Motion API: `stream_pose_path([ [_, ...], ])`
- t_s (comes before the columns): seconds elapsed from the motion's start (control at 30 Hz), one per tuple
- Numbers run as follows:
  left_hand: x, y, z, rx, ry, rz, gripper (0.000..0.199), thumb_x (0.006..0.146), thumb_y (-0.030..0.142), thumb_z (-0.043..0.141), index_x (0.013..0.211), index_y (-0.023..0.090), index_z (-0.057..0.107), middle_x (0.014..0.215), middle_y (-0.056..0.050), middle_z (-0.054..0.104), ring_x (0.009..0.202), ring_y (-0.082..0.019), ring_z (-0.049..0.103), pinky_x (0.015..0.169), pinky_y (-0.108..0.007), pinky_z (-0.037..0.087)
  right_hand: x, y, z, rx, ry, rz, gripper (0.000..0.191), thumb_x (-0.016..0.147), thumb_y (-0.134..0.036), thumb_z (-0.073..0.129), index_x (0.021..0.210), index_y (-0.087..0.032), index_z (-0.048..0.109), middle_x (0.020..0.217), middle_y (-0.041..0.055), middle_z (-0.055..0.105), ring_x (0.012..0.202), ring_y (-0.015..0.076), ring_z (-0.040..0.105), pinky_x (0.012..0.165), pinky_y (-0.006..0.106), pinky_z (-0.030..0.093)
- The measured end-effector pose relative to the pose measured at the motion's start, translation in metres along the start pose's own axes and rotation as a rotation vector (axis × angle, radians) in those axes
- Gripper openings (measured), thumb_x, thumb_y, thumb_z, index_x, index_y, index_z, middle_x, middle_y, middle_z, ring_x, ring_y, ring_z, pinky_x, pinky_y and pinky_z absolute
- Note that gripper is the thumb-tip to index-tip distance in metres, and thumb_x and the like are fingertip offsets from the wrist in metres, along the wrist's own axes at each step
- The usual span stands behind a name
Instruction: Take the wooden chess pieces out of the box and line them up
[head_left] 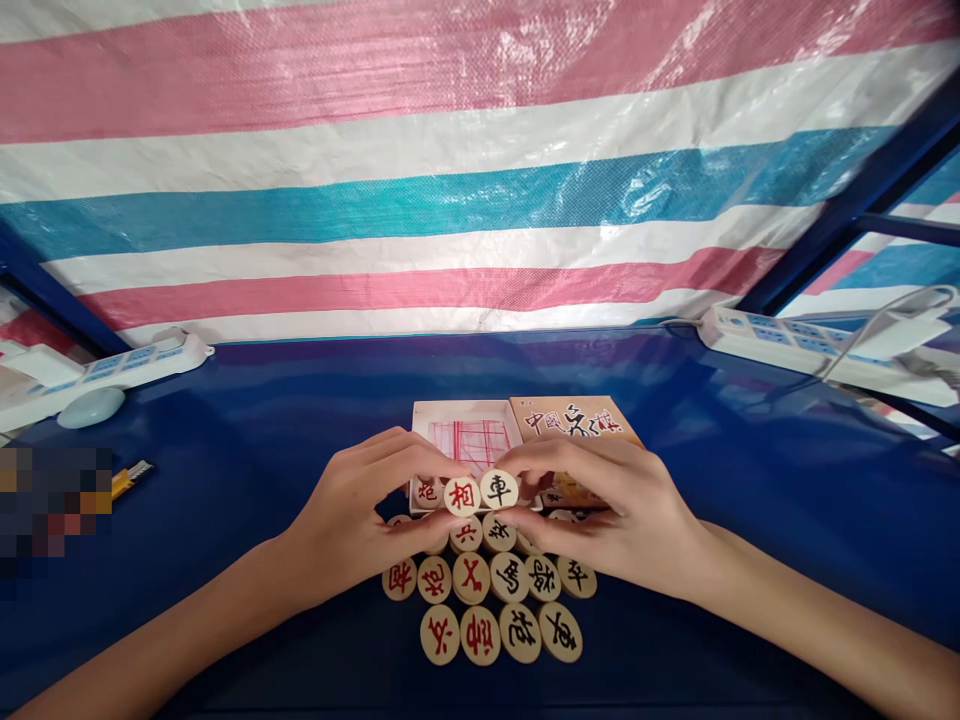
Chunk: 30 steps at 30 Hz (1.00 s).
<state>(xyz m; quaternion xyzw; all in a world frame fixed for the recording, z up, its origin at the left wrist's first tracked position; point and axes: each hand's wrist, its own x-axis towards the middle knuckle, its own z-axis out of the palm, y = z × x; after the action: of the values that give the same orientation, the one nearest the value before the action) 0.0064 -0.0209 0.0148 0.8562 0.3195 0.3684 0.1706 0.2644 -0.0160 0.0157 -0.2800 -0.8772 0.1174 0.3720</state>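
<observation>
While the left hand (352,520) pinches one red-marked disc (462,496), the right hand (607,520) pinches one black-marked disc (499,489), the two touching above the table's (225,440) near edge. Below them lie two full rows, six discs (489,578) then four (501,633), with one open box (465,435) and one lid (574,420) behind.

left hand (352,520): fingers pinched | right hand (607,520): fingers pinched | fingertips nearly meeting

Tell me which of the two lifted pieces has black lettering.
The piece in the right hand has a black character. The piece in the left hand, touching its side, is marked red.
</observation>
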Motion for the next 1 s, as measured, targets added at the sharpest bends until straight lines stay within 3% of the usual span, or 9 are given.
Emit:
stream_pose_path([
  [0.4,0.0008,0.0021,-0.0010,-0.003,0.020,0.030,0.028,0.083,0.015,0.072,0.110,0.022,0.068,0.097,0.000,0.070,0.083,-0.009,0.065,0.075,-0.018,0.052,0.0005,-0.0004,0.0008,0.029,-0.009,0.019,0.028,0.083,-0.022,0.075,0.108,-0.024,0.062,0.083,-0.0021,0.065,0.070,0.0109,0.062,0.063,0.026,0.051],
  [1.0,0.0002,0.0041,0.0007,-0.006,-0.008,0.021,0.030,0.083,0.014,0.072,0.112,0.021,0.067,0.098,-0.001,0.070,0.081,-0.008,0.066,0.073,-0.017,0.053,0.0063,-0.0041,-0.0004,-0.047,0.018,-0.093,0.025,0.085,-0.022,0.074,0.106,-0.019,0.061,0.085,-0.0029,0.069,0.071,0.0091,0.062,0.063,0.026,0.049],
])
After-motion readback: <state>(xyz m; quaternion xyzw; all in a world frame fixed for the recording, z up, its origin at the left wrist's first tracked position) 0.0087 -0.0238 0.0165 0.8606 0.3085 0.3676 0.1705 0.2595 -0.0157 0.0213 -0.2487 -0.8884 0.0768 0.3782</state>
